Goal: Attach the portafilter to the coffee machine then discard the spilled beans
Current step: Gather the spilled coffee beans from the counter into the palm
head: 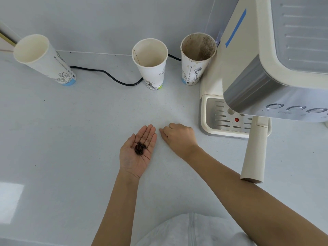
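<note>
My left hand lies palm up on the white counter with several dark coffee beans cupped in it. My right hand rests palm down just to its right, fingers curled on the counter, fingertips near the left hand's fingers. Whether it holds a bean is hidden. The cream coffee machine stands at the right. The portafilter's cream handle sticks out from under the machine's front toward me, above the drip tray.
Three paper cups stand along the back wall: one at the left, one in the middle, and a coffee-stained one beside the machine. A black cable runs behind them.
</note>
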